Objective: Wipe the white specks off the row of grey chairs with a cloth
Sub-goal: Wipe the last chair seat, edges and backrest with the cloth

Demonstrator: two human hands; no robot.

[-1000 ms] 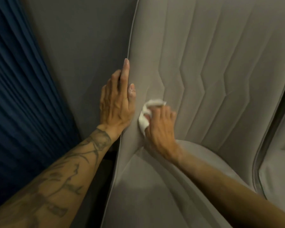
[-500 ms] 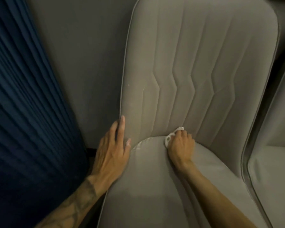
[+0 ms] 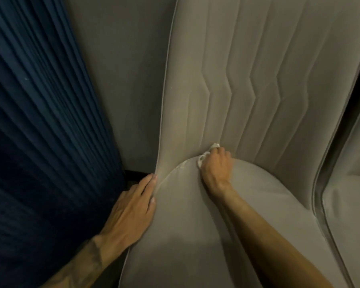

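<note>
Grey chair (image 3: 227,235) – R hand (image 3: 216,169) curled tight round white cloth (image 3: 204,157), pressed at seam btwn seat & backrest. L hand (image 3: 131,210) flat, fingers extended, against seat's left edge – beside blue curtain (image 3: 40,132).

seat front (image 3: 185,235) bare; curtain (image 3: 40,142) leftward

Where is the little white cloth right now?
In the head view, the white cloth is bunched in the right hand, pressed where the chair's backrest meets its seat.
</note>
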